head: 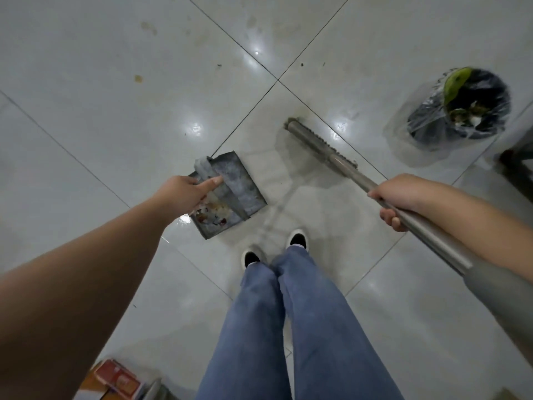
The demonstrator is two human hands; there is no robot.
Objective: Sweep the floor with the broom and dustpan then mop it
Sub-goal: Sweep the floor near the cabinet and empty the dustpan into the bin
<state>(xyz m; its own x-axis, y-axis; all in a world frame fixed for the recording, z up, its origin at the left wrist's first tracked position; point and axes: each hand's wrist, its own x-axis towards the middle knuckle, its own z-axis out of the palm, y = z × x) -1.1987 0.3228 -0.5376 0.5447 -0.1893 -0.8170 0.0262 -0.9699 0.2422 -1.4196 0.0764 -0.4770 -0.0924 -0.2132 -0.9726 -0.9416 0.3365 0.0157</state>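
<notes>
Glossy tiled floor (pixel 115 111); lined bin (pixel 461 105) far right. Left hand (pixel 184 194) grips dustpan (pixel 230 194); right hand (pixel 398 197) grips broom (pixel 323 140).

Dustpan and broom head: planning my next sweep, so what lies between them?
Head view: only bare tile floor between the dustpan and the broom head.

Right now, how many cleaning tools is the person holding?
2: the dustpan in the left hand, on the floor ahead of the feet; the broom handle in the right hand. No mop visible.
</notes>
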